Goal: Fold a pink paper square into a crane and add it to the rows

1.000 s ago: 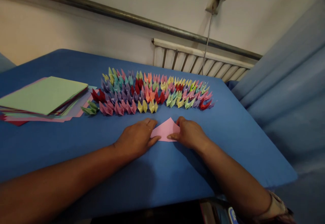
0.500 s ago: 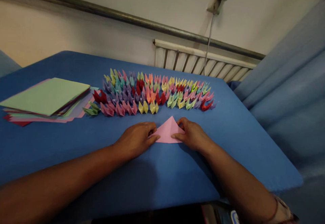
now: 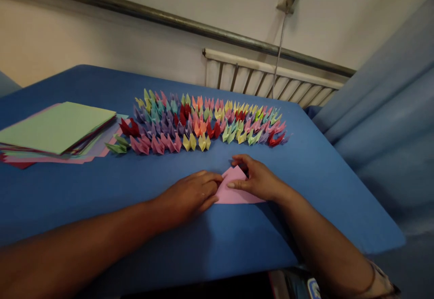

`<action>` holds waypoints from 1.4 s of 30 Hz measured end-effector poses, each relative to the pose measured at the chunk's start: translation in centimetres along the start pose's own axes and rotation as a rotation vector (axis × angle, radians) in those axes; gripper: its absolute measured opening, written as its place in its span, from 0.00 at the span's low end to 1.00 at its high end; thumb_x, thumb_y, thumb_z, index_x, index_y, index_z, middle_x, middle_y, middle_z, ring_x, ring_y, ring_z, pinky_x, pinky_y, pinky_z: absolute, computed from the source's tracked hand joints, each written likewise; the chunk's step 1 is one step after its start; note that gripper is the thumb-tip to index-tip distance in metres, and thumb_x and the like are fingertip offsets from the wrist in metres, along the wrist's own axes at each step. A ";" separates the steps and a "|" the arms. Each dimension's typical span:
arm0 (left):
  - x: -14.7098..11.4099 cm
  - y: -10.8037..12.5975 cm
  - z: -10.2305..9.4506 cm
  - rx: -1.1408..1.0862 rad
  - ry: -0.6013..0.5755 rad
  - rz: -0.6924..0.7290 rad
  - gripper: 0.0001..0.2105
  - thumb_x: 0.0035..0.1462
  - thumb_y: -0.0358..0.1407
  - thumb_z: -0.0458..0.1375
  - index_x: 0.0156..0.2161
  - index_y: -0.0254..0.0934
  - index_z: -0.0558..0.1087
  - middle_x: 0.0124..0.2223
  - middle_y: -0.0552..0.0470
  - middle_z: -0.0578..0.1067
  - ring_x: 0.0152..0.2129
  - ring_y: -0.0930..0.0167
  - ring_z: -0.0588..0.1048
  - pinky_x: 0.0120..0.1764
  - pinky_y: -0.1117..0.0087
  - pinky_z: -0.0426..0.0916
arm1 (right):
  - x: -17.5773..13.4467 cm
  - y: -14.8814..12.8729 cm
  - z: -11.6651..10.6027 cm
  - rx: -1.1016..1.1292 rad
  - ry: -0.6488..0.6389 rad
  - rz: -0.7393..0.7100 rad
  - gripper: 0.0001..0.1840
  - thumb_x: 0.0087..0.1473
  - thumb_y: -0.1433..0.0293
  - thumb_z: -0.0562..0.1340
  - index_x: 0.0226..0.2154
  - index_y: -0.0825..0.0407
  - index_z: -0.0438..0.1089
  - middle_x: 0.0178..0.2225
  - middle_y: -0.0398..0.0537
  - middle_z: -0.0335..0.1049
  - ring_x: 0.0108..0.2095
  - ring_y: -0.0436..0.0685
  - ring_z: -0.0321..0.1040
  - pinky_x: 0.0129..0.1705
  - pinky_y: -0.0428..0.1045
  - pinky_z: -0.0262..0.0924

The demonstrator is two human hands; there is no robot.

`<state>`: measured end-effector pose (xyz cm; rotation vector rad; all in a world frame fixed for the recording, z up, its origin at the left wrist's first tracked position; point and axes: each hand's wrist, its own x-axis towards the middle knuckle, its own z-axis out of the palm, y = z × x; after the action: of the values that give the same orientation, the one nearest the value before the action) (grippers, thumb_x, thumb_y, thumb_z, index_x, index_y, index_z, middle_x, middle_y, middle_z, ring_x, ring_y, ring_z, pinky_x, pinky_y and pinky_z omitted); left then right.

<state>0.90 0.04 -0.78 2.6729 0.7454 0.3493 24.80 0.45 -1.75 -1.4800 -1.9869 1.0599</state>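
- Pink paper (image 3: 237, 195), folded: lay at centre frame, slightly below the middle, on the blue worktop (image 3: 325, 195), its long edge toward the bottom of the frame.
- Left hand (image 3: 196, 192): fingers close together and curled, thumb below them; had hold of the paper's left end.
- Right hand (image 3: 256, 179): partly open, thumb across the paper's face, index finger apart near its top edge; other fingertips hidden, so could not tell whether it gripped.
- Folded paper figures (image 3: 206, 127), many colours: stood in rows above the hands, mid-frame.
- Sheet stack (image 3: 59, 129): left of frame, pale green uppermost, edges uneven.
- Writing: blue-and-white label (image 3: 313, 288) at the bottom edge, right of centre; too small and cut off to read.
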 end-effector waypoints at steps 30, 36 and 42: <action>0.6 0.1 -1.2 -0.535 0.261 -0.523 0.18 0.58 0.46 0.54 0.24 0.35 0.69 0.22 0.58 0.64 0.21 0.75 0.63 0.25 0.75 0.56 | -0.8 -1.9 1.2 0.104 0.215 -0.195 0.14 0.55 0.58 0.65 0.35 0.52 0.73 0.28 0.43 0.70 0.28 0.51 0.65 0.31 0.47 0.59; 0.6 -0.2 -1.1 -0.600 0.325 -0.605 0.16 0.54 0.47 0.58 0.26 0.35 0.73 0.23 0.57 0.68 0.22 0.74 0.65 0.25 0.75 0.58 | -0.2 -1.2 1.4 0.131 0.147 -0.139 0.17 0.55 0.59 0.63 0.22 0.53 0.66 0.21 0.38 0.57 0.23 0.48 0.52 0.26 0.45 0.49; 0.9 -0.7 -1.5 -0.665 0.263 -0.566 0.15 0.53 0.48 0.60 0.29 0.35 0.75 0.25 0.56 0.72 0.24 0.73 0.67 0.26 0.74 0.60 | -0.4 -1.6 1.2 0.074 0.184 -0.176 0.19 0.55 0.61 0.63 0.19 0.52 0.62 0.19 0.38 0.55 0.23 0.48 0.53 0.26 0.45 0.47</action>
<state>0.84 1.48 0.40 1.7324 1.1714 0.6590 23.07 -0.49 -1.20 -1.2884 -1.8879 0.8807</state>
